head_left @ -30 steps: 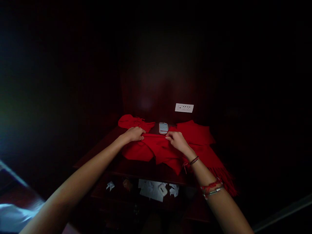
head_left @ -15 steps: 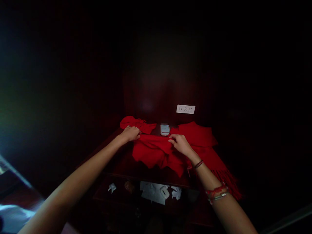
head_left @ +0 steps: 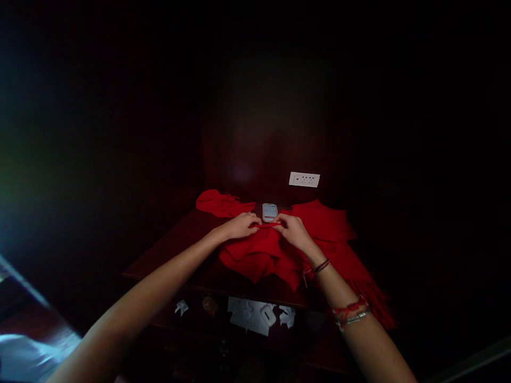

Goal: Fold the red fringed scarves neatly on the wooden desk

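A red fringed scarf (head_left: 327, 229) lies bunched on a dark wooden bedside table (head_left: 171, 250). My left hand (head_left: 240, 226) and my right hand (head_left: 293, 230) both pinch the scarf's upper edge near the middle, fingers closed on the cloth, a short span apart. Below them a folded section of the scarf hangs toward the table's front. The fringe end drapes off the right side. A phone (head_left: 270, 211) lies just behind my hands.
A white wall socket plate (head_left: 304, 179) sits on the dark panel behind the table. Several white paper scraps (head_left: 251, 315) lie on the shelf below the tabletop. The room around is very dark; a pale surface shows at the lower left.
My left hand has slid right along the scarf's edge toward my right hand, gathering the cloth into a narrower fold. My right hand has stayed nearly in place.
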### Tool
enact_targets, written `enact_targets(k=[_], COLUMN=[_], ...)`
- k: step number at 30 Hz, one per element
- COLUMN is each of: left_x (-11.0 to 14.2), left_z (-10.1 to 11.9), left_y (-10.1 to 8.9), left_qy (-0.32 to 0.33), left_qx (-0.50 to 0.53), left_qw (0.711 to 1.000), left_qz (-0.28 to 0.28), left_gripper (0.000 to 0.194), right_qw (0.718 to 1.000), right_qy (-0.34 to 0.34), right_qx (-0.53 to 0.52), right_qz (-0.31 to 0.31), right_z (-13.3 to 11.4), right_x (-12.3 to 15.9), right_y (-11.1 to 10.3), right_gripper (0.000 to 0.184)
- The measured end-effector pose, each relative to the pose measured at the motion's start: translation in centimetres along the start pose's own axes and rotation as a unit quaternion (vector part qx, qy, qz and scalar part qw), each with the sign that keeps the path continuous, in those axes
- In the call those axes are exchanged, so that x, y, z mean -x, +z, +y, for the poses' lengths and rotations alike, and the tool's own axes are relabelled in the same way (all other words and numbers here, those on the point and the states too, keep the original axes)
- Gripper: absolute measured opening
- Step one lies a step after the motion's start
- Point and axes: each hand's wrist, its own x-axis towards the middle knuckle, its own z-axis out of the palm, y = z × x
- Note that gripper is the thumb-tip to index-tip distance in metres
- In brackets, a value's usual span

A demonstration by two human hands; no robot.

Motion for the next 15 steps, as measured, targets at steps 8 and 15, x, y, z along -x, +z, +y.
enact_targets(k=[8,15], left_x=[2.0,1.2], left_z=[-4.7,-1.2], left_y=[-0.2,-0.6], left_qy=[-0.084,-0.022], left_qx=[-0.060,-0.106], left_qw=[0.994,0.994], left_qz=[-0.025,0.024], left_gripper=[0.020,0.019], right_qw=[0.996,0.996], right_qy=[0.070,-0.027], right_qx=[0.046,0.052], right_qz=[0.007,-0.064], right_z=[1.8,0.3], right_x=[1.1,0.8], right_y=[-3.2,1.7], right_gripper=[0.012,0.035])
